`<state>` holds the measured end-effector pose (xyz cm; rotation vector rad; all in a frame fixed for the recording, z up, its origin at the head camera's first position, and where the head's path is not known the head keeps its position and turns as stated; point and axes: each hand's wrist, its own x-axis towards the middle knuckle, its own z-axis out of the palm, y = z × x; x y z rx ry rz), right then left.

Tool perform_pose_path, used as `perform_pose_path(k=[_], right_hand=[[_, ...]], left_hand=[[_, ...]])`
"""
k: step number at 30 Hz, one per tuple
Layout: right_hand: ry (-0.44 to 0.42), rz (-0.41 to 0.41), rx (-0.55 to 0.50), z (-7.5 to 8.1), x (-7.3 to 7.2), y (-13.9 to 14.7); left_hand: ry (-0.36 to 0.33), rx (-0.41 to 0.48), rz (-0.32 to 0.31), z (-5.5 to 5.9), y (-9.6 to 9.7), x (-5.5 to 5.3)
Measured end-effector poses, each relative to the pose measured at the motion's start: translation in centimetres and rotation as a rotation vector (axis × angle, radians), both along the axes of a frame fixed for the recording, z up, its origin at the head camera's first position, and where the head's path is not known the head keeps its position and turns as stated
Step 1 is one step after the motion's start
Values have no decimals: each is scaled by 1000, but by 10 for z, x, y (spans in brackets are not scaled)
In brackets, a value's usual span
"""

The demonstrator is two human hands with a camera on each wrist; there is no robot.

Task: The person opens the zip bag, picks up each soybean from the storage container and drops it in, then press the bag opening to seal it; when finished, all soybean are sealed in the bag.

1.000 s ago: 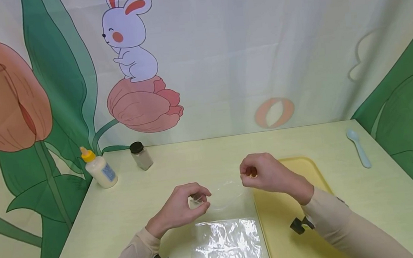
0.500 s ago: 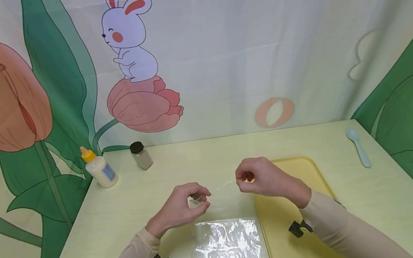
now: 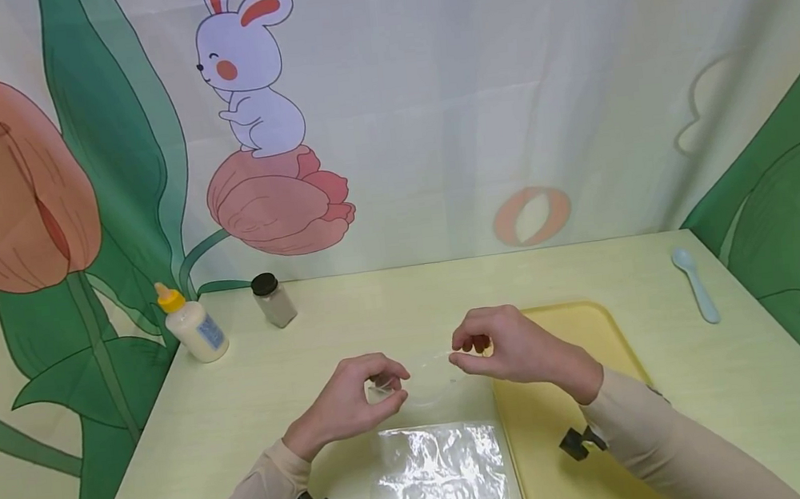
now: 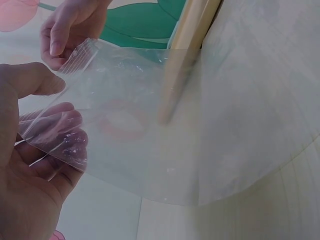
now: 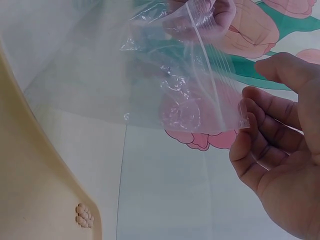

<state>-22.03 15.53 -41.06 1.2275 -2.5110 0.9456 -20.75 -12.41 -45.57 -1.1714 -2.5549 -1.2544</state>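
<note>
A clear zip-top plastic bag (image 4: 125,100) stretches between the two hands, its ribbed opening edge turned up. My left hand (image 3: 348,399) grips the left end of that edge, thumb on one side and curled fingers showing through the film. At the opposite corner is my right hand (image 3: 506,344), its thumb standing apart from the fingers. In the right wrist view, the bag's corner lies right at the bent fingers (image 5: 246,107). Nearer the body, shiny clear plastic (image 3: 442,478) lies flat below the hands.
A yellow tray (image 3: 582,489) lies under the right forearm. At the back left stand a glue bottle (image 3: 196,331) with a yellow cap and a small black-lidded jar (image 3: 276,304). A light blue spoon (image 3: 696,285) rests at the far right. A printed curtain (image 3: 416,119) hangs behind the table.
My right hand has moved left and slightly down toward the bag's corner, and its thumb and index finger have parted a little. My left hand has stayed in place.
</note>
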Motion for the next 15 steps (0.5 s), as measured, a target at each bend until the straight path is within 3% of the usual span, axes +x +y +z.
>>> perform_pose_path(k=[15], right_hand=[[12, -9, -19, 0, -4, 9]], left_hand=[[-11, 10, -1, -1, 1, -1]])
